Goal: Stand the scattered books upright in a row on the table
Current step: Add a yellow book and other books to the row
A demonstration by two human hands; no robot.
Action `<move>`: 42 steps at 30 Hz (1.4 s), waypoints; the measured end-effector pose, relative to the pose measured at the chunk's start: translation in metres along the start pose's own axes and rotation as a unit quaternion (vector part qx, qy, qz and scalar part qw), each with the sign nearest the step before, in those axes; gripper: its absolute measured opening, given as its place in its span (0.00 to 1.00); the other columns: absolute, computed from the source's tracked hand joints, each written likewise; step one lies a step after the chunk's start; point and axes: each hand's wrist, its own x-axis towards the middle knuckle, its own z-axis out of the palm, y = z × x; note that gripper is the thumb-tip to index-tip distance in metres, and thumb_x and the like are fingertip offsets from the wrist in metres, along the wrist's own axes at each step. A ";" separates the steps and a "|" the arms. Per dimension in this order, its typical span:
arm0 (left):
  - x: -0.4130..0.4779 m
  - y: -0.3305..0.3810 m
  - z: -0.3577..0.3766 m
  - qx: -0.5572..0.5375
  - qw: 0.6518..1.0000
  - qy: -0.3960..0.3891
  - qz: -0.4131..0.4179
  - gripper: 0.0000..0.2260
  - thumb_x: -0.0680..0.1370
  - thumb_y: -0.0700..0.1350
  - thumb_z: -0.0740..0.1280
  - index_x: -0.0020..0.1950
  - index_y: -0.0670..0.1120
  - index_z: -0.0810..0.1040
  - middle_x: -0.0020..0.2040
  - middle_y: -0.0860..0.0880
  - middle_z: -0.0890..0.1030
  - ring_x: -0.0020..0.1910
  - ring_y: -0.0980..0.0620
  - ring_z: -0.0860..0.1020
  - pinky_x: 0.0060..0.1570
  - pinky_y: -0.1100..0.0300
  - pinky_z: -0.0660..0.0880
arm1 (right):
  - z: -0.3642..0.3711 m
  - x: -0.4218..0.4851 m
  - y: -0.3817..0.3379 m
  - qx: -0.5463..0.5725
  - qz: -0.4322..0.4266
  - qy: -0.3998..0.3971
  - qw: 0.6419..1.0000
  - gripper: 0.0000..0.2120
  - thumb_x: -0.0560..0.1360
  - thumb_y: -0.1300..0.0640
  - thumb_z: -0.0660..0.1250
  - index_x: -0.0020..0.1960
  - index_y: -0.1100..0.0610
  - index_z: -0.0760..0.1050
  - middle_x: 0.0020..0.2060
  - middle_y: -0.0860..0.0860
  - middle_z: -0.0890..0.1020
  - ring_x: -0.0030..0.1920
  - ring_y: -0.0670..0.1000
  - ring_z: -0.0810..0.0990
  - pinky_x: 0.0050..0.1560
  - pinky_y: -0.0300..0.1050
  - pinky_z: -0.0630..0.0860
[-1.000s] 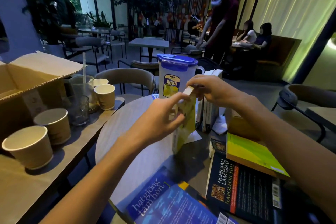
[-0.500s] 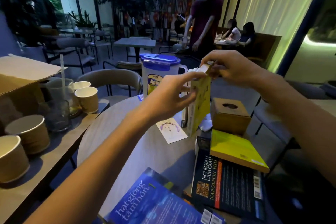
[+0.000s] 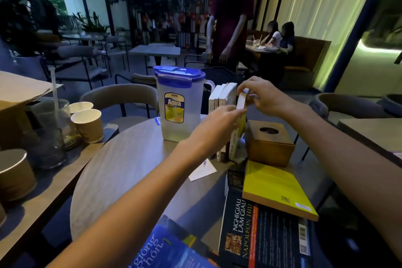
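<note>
A thin yellow book (image 3: pixel 238 128) stands upright on the round table (image 3: pixel 130 167), pressed against the right end of a short row of upright books (image 3: pixel 221 98) beside the pitcher. My right hand (image 3: pixel 261 93) pinches its top edge. My left hand (image 3: pixel 217 124) grips its near side. Three books lie flat nearer to me: a yellow-green one (image 3: pixel 276 187), a black one (image 3: pixel 267 237) partly under it, and a blue one (image 3: pixel 171 250) at the front edge.
A plastic pitcher (image 3: pixel 176 104) with a blue lid stands left of the row. A wooden box (image 3: pixel 269 141) sits right of it. A white card (image 3: pixel 202 169) lies on the table. Paper cups (image 3: pixel 87 124) and glasses crowd the left side table. A person stands behind.
Both hands carried the yellow book away from me and to the right, from mid-table to the end of the upright row, and turned it edge-on against the other books.
</note>
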 end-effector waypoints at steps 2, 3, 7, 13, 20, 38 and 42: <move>0.001 -0.006 0.009 0.073 0.997 0.016 0.033 0.23 0.78 0.38 0.70 0.72 0.47 0.73 0.66 0.43 0.77 0.65 0.43 0.74 0.62 0.51 0.75 | 0.007 0.001 0.006 0.002 0.015 -0.006 1.000 0.17 0.76 0.74 0.64 0.60 0.59 0.77 0.58 0.59 0.75 0.54 0.58 0.81 0.55 0.47 0.82; 0.001 -0.009 0.012 0.099 0.994 0.030 0.043 0.23 0.76 0.39 0.72 0.71 0.48 0.74 0.65 0.43 0.78 0.65 0.42 0.74 0.61 0.49 0.76 | 0.010 0.002 0.010 0.006 0.021 -0.003 1.000 0.17 0.76 0.74 0.64 0.60 0.58 0.77 0.56 0.59 0.75 0.54 0.58 0.81 0.56 0.51 0.82; 0.007 -0.016 0.015 0.136 0.984 0.095 0.058 0.21 0.72 0.39 0.75 0.64 0.48 0.79 0.65 0.42 0.76 0.63 0.40 0.72 0.59 0.48 0.76 | 0.016 0.008 0.017 0.037 0.046 0.004 0.998 0.15 0.77 0.69 0.66 0.56 0.51 0.77 0.53 0.58 0.79 0.52 0.57 0.82 0.56 0.57 0.82; 0.014 -0.019 0.016 0.135 0.982 0.131 -0.001 0.14 0.72 0.45 0.76 0.57 0.49 0.83 0.67 0.42 0.74 0.66 0.39 0.68 0.59 0.45 0.73 | 0.021 0.014 0.025 0.083 0.085 -0.019 0.993 0.12 0.81 0.64 0.64 0.61 0.53 0.75 0.51 0.55 0.82 0.50 0.52 0.84 0.53 0.53 0.83; 0.026 -0.020 0.009 0.172 0.980 0.097 -0.026 0.15 0.72 0.51 0.75 0.58 0.52 0.84 0.72 0.43 0.71 0.73 0.36 0.64 0.62 0.45 0.60 | 0.017 0.022 0.024 0.101 0.088 -0.038 0.990 0.11 0.81 0.61 0.64 0.62 0.53 0.75 0.47 0.53 0.83 0.44 0.47 0.86 0.43 0.42 0.82; 0.012 -0.033 0.012 0.149 0.983 0.102 -0.025 0.15 0.74 0.46 0.74 0.60 0.49 0.83 0.68 0.42 0.75 0.70 0.37 0.68 0.63 0.43 0.69 | 0.028 0.016 0.028 0.198 0.097 -0.026 0.975 0.24 0.76 0.63 0.70 0.70 0.51 0.70 0.56 0.55 0.81 0.46 0.53 0.88 0.49 0.51 0.85; 0.012 -0.033 0.009 0.157 0.984 0.085 -0.016 0.16 0.74 0.46 0.75 0.61 0.47 0.83 0.68 0.41 0.75 0.71 0.37 0.67 0.63 0.42 0.69 | 0.031 0.010 0.025 0.172 0.084 0.010 0.982 0.23 0.77 0.61 0.69 0.69 0.52 0.69 0.60 0.55 0.78 0.45 0.53 0.88 0.48 0.54 0.85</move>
